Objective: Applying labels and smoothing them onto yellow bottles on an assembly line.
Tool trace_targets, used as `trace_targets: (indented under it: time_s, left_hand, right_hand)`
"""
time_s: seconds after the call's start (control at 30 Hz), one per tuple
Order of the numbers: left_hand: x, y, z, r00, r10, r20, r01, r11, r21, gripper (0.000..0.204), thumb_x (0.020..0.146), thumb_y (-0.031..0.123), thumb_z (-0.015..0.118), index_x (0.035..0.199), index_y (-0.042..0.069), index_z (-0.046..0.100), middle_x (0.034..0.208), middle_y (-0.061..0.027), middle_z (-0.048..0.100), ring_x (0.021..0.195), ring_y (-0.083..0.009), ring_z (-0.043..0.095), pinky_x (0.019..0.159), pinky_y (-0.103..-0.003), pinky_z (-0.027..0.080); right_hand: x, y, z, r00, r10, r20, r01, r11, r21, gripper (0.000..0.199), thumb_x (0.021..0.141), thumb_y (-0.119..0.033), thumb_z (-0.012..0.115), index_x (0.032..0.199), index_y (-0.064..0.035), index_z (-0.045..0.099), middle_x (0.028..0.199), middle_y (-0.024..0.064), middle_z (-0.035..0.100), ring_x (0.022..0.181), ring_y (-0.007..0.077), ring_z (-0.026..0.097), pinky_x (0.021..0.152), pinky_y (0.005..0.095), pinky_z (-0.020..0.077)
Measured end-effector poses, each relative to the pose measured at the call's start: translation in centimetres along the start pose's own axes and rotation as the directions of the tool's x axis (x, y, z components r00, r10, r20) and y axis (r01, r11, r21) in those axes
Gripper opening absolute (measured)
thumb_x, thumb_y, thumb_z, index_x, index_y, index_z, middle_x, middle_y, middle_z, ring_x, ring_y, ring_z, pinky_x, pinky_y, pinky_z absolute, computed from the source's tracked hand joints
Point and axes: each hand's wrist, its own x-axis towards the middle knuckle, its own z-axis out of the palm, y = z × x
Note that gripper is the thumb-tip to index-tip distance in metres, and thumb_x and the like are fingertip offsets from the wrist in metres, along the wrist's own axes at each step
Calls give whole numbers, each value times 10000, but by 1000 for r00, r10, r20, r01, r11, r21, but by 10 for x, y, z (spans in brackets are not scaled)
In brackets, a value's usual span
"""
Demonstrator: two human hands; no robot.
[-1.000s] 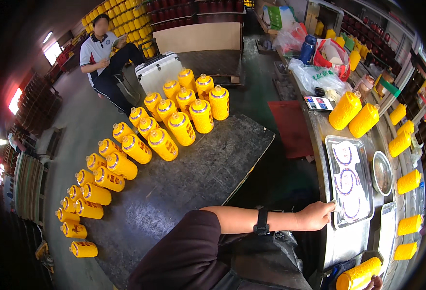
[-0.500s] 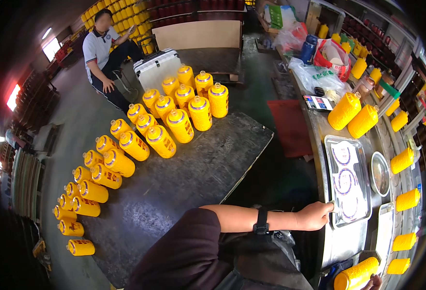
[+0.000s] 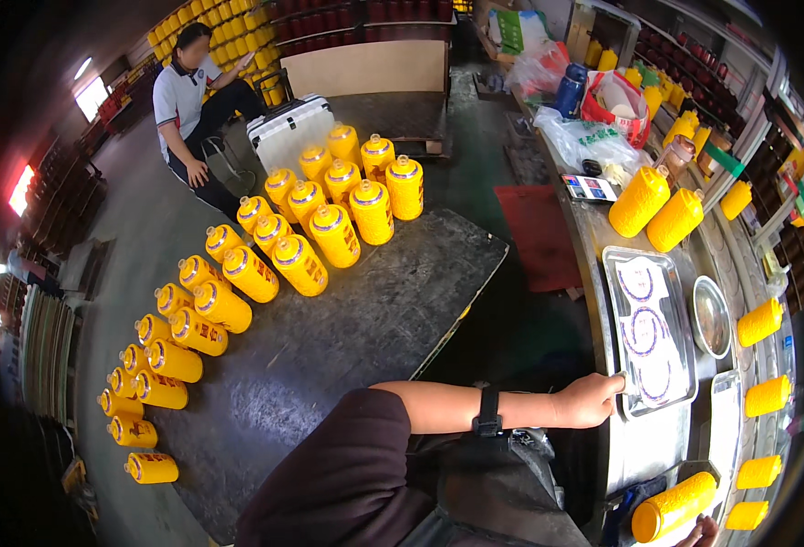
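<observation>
Yellow, textured and lying over on its side — that's the near bottle (image 3: 674, 507) on my feed, at the near right end of the scene. The right hand (image 3: 701, 532) is at its right side, fingertips against or just beside the bottle; most of that hand runs out of the frame, so I can't tell whether it's gripping or only steadying.

Over to the left hand (image 3: 589, 401): I've got it reaching rightward across the body, dark band (image 3: 487, 412) on the wrist, fingers curled in at the left rim of the metal tray (image 3: 678, 314). From where I'm sitting I can't tell if they pinch the rim or just rest against it. White sheets with purple ring shapes (image 3: 643, 331) lie in the tray, just right of those fingers and stretching off to the far end. So the near bottle sits nearer than the tray, well apart from the left hand and right by the other one.

Right of the tray I see a metal bowl (image 3: 699, 319); just beyond the tray's far end, two yellow bottles (image 3: 641, 201) lean side by side, with a phone (image 3: 589, 188) to their left. Across on the left, yellow bottles with clear tops (image 3: 302, 265) line a dark table (image 3: 356, 337) — and past them a person (image 3: 179, 100) sits beside a white case (image 3: 292, 137).
</observation>
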Motion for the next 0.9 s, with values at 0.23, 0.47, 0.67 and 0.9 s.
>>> trace_targets:
  time_s: [0.23, 0.47, 0.67, 0.9]
  left_hand:
    - [4, 1, 8, 999, -34, 7, 34, 999, -6, 56, 841, -7, 437, 890, -29, 453, 786, -224, 653, 790, -367, 662, 683, -425, 510]
    - [4, -5, 15, 997, -63, 46, 60, 996, 68, 79, 817, -47, 410, 885, -33, 448, 764, -201, 654, 758, -320, 672, 676, -395, 525]
    - [0, 0, 14, 990, -118, 75, 113, 991, 65, 153, 859, -31, 387, 973, -47, 489, 800, -198, 664, 752, -293, 679, 694, -368, 543]
    - [-3, 5, 11, 993, -115, 35, 114, 992, 51, 180, 824, -58, 383, 974, -45, 481, 847, -215, 673, 796, -304, 681, 725, -377, 537]
  right_hand:
    - [3, 13, -2, 999, -22, -24, 22, 1000, 8, 129, 895, -114, 611, 918, 3, 660, 880, 113, 660, 819, 192, 606, 778, 310, 491]
    - [-9, 19, -9, 995, 75, -70, -75, 997, -1, 125, 888, -112, 616, 900, 0, 669, 867, 117, 666, 806, 198, 615, 760, 312, 502]
    - [-13, 15, -6, 993, 57, -103, -68, 991, -112, 100, 850, -85, 625, 861, -9, 689, 826, 128, 672, 744, 213, 624, 690, 335, 524]
    - [-1, 28, 0, 996, -51, -78, 48, 998, -46, 105, 844, -81, 609, 830, -11, 687, 768, 111, 646, 629, 167, 572, 524, 290, 484]
